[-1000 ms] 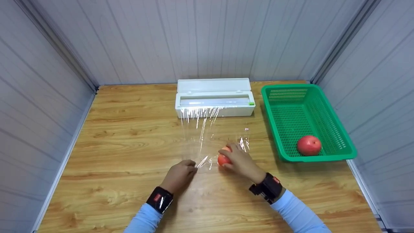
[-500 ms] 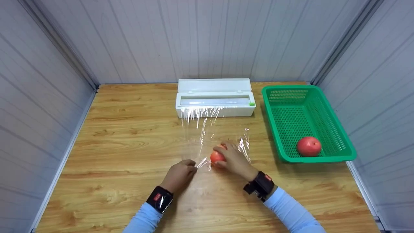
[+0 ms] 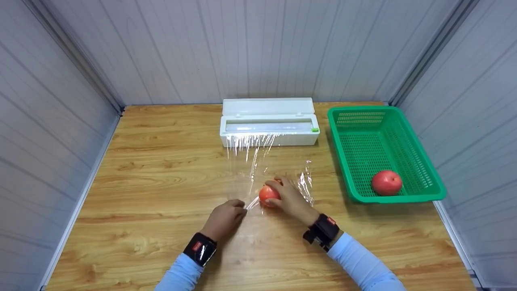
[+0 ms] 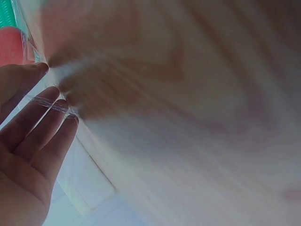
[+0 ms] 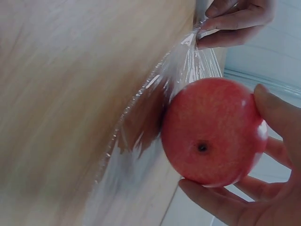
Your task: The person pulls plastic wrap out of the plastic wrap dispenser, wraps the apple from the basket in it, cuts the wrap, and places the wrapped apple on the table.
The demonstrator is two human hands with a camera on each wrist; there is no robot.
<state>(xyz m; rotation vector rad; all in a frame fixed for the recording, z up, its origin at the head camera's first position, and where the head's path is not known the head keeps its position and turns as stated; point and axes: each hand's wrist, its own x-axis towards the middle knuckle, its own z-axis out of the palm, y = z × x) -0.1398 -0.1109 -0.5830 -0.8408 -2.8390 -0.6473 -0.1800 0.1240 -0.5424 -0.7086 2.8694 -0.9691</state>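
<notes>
Now nearer the left grip (image 3: 225, 218) and its pinched film (image 3: 253, 167), red fruit (image 3: 268, 196) within the curled right grip (image 3: 294, 203).

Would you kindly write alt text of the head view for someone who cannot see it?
A person's right hand grips a red fruit over clear film drawn from an open white box, while the left hand holds the film's edge. At right, a green basket holds another red fruit.

Film (image 3: 253, 165) and box (image 3: 293, 140) block ahead; left is passable.
</notes>
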